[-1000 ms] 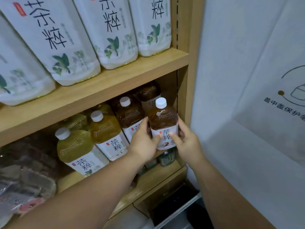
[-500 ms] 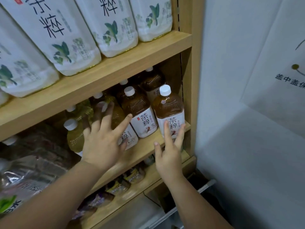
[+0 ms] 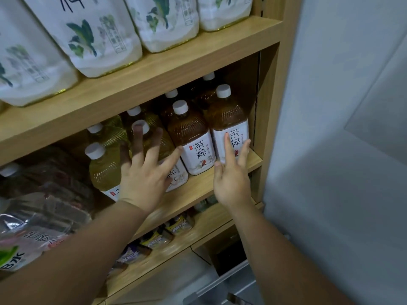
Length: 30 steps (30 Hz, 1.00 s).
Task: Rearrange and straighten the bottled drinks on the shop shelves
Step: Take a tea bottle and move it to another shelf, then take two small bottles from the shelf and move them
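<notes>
Where the pale wall [image 3: 341, 106] meets the wooden upright [image 3: 267, 102], the middle shelf [image 3: 198, 186] carries the brown tea bottles [image 3: 189, 128], the end bottle [image 3: 229, 117] just beside that upright, bare board along the front edge. My left hand [image 3: 145, 181] spreads straight fingers over a yellow bottle [image 3: 168, 143]; my right hand [image 3: 231, 183] lays straight fingers on the end bottle's label, gripping nothing.

White labels on the right brown bottle [image 3: 229, 119] and the middle brown bottle [image 3: 189, 130], centre right of the frame, read 茶粹 downward in dark characters. The red seal beside the characters is too small to read. On the yellow-green bottle [image 3: 179, 179] only part of 粹 shows. The white bottle [image 3: 92, 40] at upper left bears cut-off strokes. On the wrapped pack [image 3: 33, 238] at lower left, a green 水 shows.
</notes>
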### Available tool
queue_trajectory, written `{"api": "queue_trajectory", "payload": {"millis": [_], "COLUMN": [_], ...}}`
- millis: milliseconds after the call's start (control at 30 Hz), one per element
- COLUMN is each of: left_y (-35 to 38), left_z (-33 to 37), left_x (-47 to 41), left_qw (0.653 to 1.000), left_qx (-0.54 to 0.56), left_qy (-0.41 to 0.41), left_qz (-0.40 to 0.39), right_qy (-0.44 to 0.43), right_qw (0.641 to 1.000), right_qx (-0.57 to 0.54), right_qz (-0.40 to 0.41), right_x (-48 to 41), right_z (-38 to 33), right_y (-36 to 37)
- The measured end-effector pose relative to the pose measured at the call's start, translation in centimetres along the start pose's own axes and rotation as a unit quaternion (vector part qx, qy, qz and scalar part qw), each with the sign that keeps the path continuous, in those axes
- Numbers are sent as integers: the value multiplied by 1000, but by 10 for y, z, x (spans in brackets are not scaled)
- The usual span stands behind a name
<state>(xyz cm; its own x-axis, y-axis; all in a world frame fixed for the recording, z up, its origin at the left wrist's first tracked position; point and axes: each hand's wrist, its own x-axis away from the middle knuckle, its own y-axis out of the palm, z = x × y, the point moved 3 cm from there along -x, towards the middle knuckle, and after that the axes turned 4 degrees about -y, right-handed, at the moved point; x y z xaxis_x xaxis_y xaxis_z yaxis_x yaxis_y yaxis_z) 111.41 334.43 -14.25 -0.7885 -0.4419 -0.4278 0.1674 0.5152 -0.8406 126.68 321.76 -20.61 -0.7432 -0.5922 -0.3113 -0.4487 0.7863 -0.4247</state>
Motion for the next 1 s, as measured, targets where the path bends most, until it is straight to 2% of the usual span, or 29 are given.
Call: {"api": "queue_trajectory", "payload": {"millis": [133, 233, 433, 567, 733, 800, 900, 1000], "left_y": [0, 0, -2, -17, -52, -61, -71, -80], "left_z": [1, 1, 3, 4, -22, -48, -99, -147], "left_x": [2, 2, 0, 3, 52, 91, 157, 212], "left_qw": [1000, 1000, 999, 998, 998, 996, 982, 938], "left_qx": [11, 19, 29, 27, 60, 80, 102, 127], "left_qy": [-5, -17, -21, -18, -10, -48, -160, -323], "left_qz": [-8, -17, -26, -50, -11, -5, 7, 26], "right_qy": [24, 29, 59, 57, -14, -52, -92, -136], "right_qw": [996, 991, 987, 993, 996, 992, 980, 959], "right_qx": [-73, -64, -72, -62, -82, -115, -134, -138], "right_qz": [-52, -111, -128, -84, -13, -27, -116, -209], "right_x": [-20, -17, -17, -2, 39, 59, 89, 106], "right_z": [11, 20, 17, 2, -53, -85, -132, -169], "right_y": [-8, -4, -5, -8, 12, 27, 61, 99]}}
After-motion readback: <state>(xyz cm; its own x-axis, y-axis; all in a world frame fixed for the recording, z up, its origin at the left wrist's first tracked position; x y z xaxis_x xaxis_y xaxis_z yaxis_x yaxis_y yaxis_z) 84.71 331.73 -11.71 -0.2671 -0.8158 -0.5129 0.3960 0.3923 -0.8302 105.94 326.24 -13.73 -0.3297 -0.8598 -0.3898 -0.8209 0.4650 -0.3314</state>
